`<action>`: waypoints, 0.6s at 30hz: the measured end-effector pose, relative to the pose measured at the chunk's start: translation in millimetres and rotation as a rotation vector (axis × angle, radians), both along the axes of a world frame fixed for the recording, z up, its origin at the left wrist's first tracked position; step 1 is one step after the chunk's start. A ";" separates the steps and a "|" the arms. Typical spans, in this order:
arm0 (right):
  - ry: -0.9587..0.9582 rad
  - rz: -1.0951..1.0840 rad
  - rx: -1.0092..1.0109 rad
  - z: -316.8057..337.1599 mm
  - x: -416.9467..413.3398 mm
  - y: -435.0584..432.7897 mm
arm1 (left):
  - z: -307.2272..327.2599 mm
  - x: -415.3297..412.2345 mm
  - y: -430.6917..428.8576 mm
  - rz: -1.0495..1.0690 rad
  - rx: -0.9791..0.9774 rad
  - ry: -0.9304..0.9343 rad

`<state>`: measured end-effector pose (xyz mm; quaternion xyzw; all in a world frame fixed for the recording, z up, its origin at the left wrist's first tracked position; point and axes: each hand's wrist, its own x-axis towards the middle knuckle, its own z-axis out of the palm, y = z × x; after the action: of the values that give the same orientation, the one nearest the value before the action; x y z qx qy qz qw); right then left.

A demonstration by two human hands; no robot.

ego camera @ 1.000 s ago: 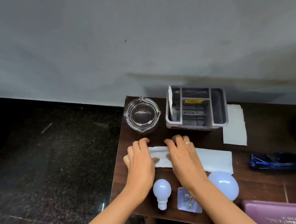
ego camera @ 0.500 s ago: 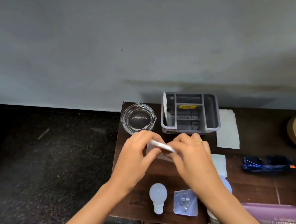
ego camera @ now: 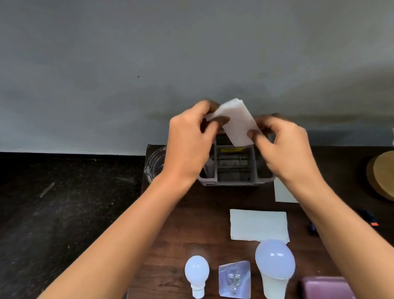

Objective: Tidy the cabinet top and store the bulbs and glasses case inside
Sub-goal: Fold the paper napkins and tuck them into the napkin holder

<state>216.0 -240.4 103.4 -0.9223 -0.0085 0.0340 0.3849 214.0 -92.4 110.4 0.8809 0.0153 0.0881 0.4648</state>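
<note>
My left hand [ego camera: 190,145] and my right hand [ego camera: 282,148] both hold a folded white tissue [ego camera: 237,123] in the air above the grey plastic organiser [ego camera: 235,167]. On the dark wooden cabinet top [ego camera: 174,232], near its front edge, lie a small white bulb [ego camera: 197,274] and a larger white bulb [ego camera: 275,270]. A purple case [ego camera: 327,289] sits at the front right corner, partly cut off. A dark blue object [ego camera: 368,219] at the right is mostly hidden by my right forearm.
A second white tissue [ego camera: 258,223] lies flat behind the large bulb, and a third tissue [ego camera: 283,193] lies under my right wrist. A clear adhesive hook [ego camera: 234,279] rests between the bulbs. A glass ashtray [ego camera: 155,162] stands back left, a round wooden piece [ego camera: 389,178] far right.
Both hands lifted the folded tissue off the cabinet top and carried it up and back, over the grey organiser. The bulbs and hook have not moved.
</note>
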 end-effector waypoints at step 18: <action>-0.011 0.063 -0.058 -34.8 21.7 -1.1 | -24.8 8.4 -4.5 -0.155 0.327 0.011</action>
<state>237.7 -241.5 68.6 -0.9324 -0.0386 0.0413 0.3569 222.4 -96.8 85.6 0.9438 -0.0647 0.0488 0.3206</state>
